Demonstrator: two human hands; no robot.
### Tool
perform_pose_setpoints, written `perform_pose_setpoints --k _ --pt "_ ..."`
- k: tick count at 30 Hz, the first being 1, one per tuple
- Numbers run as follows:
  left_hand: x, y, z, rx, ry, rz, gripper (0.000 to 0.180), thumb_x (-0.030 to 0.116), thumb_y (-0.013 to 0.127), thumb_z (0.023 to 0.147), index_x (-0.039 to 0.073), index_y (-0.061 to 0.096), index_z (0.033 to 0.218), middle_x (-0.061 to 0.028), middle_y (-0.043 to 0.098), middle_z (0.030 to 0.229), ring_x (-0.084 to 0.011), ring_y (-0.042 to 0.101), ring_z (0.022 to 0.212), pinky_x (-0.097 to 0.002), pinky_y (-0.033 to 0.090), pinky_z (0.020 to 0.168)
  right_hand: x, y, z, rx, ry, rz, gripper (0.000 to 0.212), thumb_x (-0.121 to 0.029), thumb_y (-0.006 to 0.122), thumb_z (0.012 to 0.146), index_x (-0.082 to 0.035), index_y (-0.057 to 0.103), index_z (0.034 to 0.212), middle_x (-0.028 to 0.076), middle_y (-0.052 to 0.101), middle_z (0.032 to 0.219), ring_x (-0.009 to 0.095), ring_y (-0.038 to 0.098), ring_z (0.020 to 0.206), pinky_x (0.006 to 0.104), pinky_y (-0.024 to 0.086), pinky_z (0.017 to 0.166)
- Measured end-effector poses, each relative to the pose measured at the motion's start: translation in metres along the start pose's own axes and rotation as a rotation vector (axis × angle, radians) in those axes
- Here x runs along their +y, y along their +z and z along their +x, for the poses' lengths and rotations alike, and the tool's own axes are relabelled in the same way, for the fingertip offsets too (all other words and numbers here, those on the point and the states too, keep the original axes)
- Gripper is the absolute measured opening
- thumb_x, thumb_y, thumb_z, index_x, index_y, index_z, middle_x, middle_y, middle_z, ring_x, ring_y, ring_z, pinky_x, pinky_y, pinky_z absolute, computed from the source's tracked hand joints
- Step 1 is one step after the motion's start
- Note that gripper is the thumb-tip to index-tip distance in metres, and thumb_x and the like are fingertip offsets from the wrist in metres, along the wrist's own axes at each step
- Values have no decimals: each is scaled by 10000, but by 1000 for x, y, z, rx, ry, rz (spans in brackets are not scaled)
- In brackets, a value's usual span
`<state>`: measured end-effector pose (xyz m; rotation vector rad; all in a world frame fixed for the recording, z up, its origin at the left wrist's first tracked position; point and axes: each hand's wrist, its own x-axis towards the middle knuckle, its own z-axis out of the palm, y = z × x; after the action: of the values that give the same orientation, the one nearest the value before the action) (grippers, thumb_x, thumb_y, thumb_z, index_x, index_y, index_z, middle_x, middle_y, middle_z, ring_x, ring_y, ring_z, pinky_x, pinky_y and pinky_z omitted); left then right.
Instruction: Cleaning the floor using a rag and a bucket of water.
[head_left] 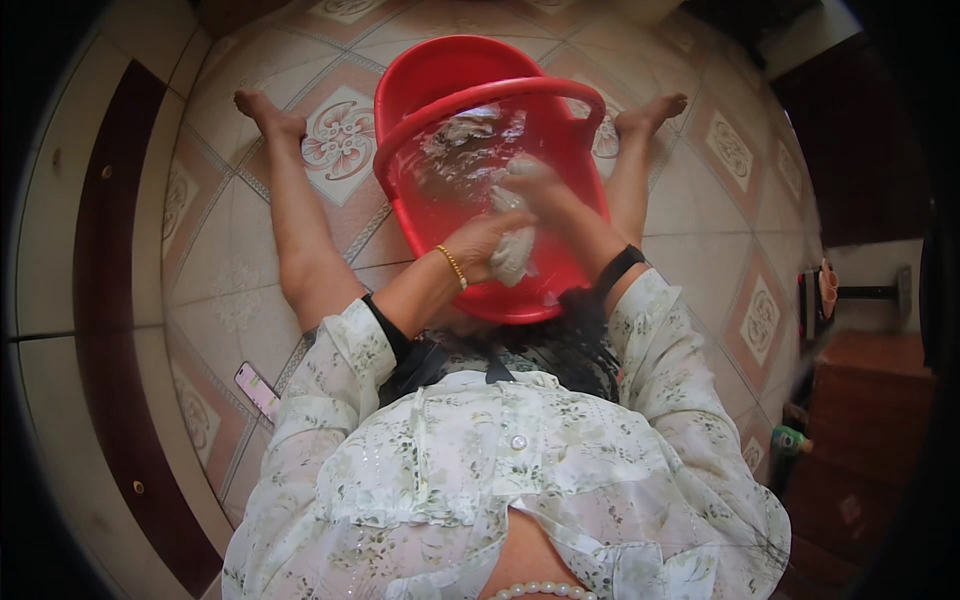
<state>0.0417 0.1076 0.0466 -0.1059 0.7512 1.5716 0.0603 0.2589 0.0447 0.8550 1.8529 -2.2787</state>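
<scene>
A red plastic basin (462, 62) stands on the floor between my legs, with a curved red band across its far part and water inside. Over the water, a wet whitish cloth (512, 256) is bunched up between my hands. My left hand (483, 243) is closed round its lower part, a gold bracelet at the wrist. Farther in and to the right, my right hand (538, 188) grips the upper part of the cloth, slightly blurred by motion; its fingers are partly hidden. Dark bands circle both my forearms at the rolled-up sleeves.
My bare legs stretch out either side of the basin over patterned floor tiles (235, 235). A lit phone (257, 390) lies on the floor at the left. Brown wooden furniture (860, 420) stands at the right, with a green bottle (790, 440) beside it.
</scene>
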Motion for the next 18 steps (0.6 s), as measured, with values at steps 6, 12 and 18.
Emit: perform_pose_setpoints --k 6,12,18 --pt "-20 -17 36 261 188 445 215 150 647 784 39 579 955 -60 600 783 -186 600 660 -360 485 564 5 12 15 -40 -166 -645 254 -86 635 760 -54 537 992 119 602 889 216 580 808 344 484 715" --pt "-34 -32 63 373 218 708 255 145 647 787 8 576 990 -67 601 809 -168 576 688 -338 448 593 10 12 14 70 -186 -1070 389 -171 605 762 -64 503 1123 260 591 1088 412 550 1056 454 449 864" --pt "-21 -2 25 372 350 576 260 205 634 823 32 574 1008 -68 612 818 -162 583 691 -332 459 594 -6 -1 11 -118 -61 -809 570 -351 628 831 -137 413 1314 174 564 1220 339 547 1123 407 451 873"
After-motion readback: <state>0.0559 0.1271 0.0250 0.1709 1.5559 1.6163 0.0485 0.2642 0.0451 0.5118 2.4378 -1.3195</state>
